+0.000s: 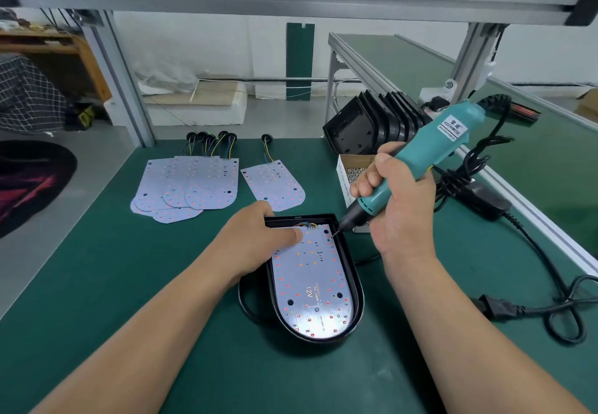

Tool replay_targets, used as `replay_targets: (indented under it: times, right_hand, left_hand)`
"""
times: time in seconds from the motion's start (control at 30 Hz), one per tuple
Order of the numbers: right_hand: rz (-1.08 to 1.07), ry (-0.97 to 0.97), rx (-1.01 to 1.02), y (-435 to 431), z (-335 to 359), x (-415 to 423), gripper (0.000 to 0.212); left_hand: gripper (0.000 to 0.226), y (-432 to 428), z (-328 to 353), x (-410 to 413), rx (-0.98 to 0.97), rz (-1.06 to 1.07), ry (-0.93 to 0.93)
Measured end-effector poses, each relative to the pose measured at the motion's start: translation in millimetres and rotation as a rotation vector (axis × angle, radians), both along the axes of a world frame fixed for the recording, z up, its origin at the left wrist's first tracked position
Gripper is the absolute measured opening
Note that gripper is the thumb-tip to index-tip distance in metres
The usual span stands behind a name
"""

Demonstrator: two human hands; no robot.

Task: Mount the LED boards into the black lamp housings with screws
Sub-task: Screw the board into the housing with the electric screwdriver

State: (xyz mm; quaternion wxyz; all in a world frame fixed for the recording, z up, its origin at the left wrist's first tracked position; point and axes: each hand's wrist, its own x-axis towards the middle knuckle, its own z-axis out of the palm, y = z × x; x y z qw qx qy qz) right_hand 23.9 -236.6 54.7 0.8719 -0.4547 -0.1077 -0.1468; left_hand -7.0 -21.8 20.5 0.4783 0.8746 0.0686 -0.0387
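Green mat (155, 284): KEENWISE screwdriver (420, 158), 12V board (310, 281).

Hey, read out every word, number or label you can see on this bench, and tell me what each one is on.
"12V": printed on the LED board lying in the black housing.
"KEENWISE": on the white label of the teal electric screwdriver; the characters around it are too blurred to read.
Small print beside "12V": too small to read.
Print on the screw box side: blurred.

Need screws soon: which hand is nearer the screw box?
Right. The right hand, gripping the screwdriver, is beside the screw box; the left hand presses the LED board farther left.
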Motion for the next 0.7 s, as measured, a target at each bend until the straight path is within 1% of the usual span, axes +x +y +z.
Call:
replay_targets:
  times: [0.23,0.4,0.5,0.6,0.7]
  right_hand:
    - [0.028,-0.031,-0.082,4.4,1.3,-2.7,0.008]
    - [0.076,-0.101,-0.266,11.5,5.4,-3.3,0.006]
    - [0.106,-0.147,-0.376,19.7,7.9,-4.3,0.015]
    - [0.162,-0.151,-0.403,24.9,8.1,-4.4,0.020]
    - [0.210,-0.155,-0.423,23.7,7.7,-2.2,0.016]
  left_hand:
    - [0.052,0.4,-0.9,-0.1,-0.015,-0.006,0.002]
    - [0.049,-0.9,-1.1,2.2,-0.009,-0.005,0.006]
    - [0.047,-2.6,-0.6,2.7,-0.014,-0.005,0.004]
    - [0.044,-2.6,-0.4,3.9,-0.005,-0.012,0.001]
    - [0.044,-2.6,0.1,4.1,0.003,-0.017,-0.001]
